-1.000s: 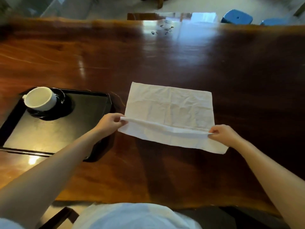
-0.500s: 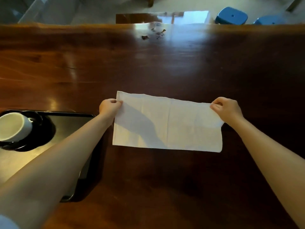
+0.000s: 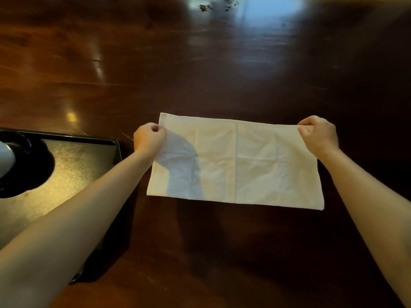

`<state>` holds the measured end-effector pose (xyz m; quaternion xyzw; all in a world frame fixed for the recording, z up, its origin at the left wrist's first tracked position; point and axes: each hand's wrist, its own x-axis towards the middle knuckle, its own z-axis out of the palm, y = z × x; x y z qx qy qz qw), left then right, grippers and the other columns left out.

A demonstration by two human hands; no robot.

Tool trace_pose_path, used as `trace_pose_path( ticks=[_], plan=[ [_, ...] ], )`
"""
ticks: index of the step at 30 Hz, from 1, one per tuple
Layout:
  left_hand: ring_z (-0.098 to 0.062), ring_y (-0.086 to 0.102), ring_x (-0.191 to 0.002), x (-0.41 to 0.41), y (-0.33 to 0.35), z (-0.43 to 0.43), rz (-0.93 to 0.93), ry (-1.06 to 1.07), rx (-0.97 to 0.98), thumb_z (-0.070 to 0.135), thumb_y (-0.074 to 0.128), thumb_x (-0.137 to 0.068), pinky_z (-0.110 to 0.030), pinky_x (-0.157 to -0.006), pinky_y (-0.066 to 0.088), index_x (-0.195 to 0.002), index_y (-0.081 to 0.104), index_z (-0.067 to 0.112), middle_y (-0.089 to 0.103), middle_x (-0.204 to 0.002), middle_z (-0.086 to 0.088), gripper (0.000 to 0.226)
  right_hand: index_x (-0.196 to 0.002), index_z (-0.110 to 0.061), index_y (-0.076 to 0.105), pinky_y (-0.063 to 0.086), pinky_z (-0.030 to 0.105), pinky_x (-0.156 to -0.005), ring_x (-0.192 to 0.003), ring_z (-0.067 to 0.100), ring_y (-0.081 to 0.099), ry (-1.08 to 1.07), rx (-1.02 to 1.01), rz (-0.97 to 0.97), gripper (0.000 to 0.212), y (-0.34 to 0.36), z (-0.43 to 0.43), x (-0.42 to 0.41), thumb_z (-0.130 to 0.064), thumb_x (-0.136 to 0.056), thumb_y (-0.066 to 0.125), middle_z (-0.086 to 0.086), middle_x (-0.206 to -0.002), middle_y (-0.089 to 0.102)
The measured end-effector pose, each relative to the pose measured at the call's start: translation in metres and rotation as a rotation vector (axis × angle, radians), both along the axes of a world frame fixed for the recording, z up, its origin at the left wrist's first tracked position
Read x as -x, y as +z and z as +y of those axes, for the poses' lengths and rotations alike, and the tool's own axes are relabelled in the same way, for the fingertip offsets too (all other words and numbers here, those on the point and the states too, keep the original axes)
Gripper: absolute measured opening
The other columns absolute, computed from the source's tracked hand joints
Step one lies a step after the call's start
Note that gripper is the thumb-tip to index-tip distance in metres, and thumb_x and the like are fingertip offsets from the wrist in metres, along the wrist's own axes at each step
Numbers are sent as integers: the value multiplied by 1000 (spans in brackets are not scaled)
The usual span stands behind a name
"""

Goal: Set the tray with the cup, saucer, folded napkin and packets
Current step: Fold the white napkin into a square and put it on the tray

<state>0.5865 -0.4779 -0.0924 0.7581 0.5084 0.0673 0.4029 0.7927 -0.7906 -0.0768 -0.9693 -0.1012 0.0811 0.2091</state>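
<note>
A white cloth napkin [image 3: 244, 161], folded in half into a wide rectangle, lies flat on the dark wooden table [image 3: 200, 63]. My left hand [image 3: 149, 138] pinches its far left corner. At the far right corner my right hand [image 3: 319, 135] pinches the cloth too. To the left lies a black tray [image 3: 89, 156]. On it, cut off by the left edge of the view, a white cup [image 3: 5, 160] sits on a black saucer [image 3: 33, 172]. No packets are in view.
Small dark specks [image 3: 205, 7] lie on the table far ahead, beside a bright reflection. My left forearm crosses over the tray's right near corner.
Both hands carried the napkin's near edge away from me onto the far edge, folding it in half. They still pinch the far corners. The view has tipped down and closer.
</note>
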Motion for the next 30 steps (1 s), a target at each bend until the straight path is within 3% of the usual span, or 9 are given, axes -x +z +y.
trace_pose_path(
  ticks=[5,8,12,17,20,22,24,26,30],
  plan=[
    [-17,56,-81,-8,1,5,75,-126,-184,31,52,-91,-35,-74,51,-110,56,11,58,-96,-3,28,-119,-5,54,44,42,-82,-105,35,53,-52,44,39,33,-17,-7,6,-23,-91,50,19,-121,50],
    [-27,53,-105,-20,-1,13,129,-196,-311,29,54,-88,-38,-84,50,-119,51,10,53,-118,-11,36,-120,-4,53,45,46,-85,-111,37,48,-100,112,-9,37,-20,-12,5,-29,-93,45,23,-123,46],
    [-29,52,-112,-42,1,24,208,-148,-169,23,59,-85,-35,-84,48,-126,48,9,46,-130,-14,44,-125,-5,48,46,42,-85,-112,34,50,-228,30,92,45,-15,-15,-3,-35,-92,50,20,-130,42],
    [-23,54,-101,-53,17,35,261,-189,44,17,64,-83,-32,-75,47,-116,60,6,57,-113,-10,35,-109,-8,59,47,34,-68,-95,26,62,-317,-184,390,34,-8,-18,-20,-34,-87,59,11,-107,64],
    [-23,52,-106,-51,24,40,238,-274,168,28,62,-88,-31,-77,44,-115,63,9,58,-115,-8,33,-105,-6,63,53,41,-79,-88,23,63,-324,-215,484,32,-4,-22,-22,-33,-87,60,11,-101,68],
    [-22,55,-101,-48,26,42,221,-326,173,27,62,-89,-30,-74,44,-111,65,9,61,-111,-9,29,-112,-8,62,52,44,-87,-94,23,63,-336,-221,484,33,-3,-24,-22,-30,-87,61,8,-102,67],
    [-21,59,-94,-45,26,42,193,-346,154,21,61,-89,-29,-72,47,-110,66,6,64,-104,-10,27,-105,-11,64,49,46,-92,-97,24,63,-304,-266,452,23,-3,-29,-20,-27,-88,60,6,-99,67],
    [-21,60,-90,-42,28,40,145,-337,177,18,62,-89,-29,-73,48,-109,65,4,64,-100,-10,25,-99,-14,65,49,45,-92,-96,23,63,-256,-362,425,14,-1,-35,-15,-22,-89,60,4,-95,67],
    [-18,61,-85,-33,31,40,71,-329,183,17,63,-88,-25,-69,48,-109,65,4,63,-101,-10,25,-104,-10,64,51,43,-91,-97,24,64,-218,-515,400,18,1,-44,-6,-16,-88,62,4,-96,66]
  ],
)
